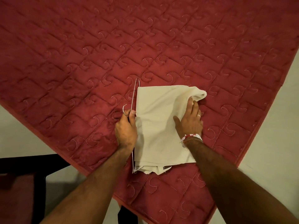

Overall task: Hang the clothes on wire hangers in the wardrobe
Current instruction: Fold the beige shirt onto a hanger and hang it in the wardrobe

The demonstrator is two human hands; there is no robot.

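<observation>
Head view: looks down on a bed, both forearms reaching in from 6 o'clock.
Cloth: a folded cream cloth (pixel 161 126) lies flat on the red quilted bedspread (pixel 97 54), just below the middle of the picture; its corner at 2 o'clock is bunched up.
Hanger: a wire hanger (pixel 133 97) lies along the cloth's 9 o'clock edge, one tip poking past the cloth's far corner, the near end hidden at its frayed bottom corner.
Left hand: the left hand (pixel 127 128) is clenched round the hanger wire by the hook, thumb on top.
Right hand: the right hand (pixel 190 122) rests on the cloth, fingers (pixel 195 107) stretched out and released, tips touching the bunched corner.
Wrist: a bead bracelet (pixel 191 136) circles the right wrist.
Floor: pale floor (pixel 275 126) shows at 3 o'clock.
</observation>
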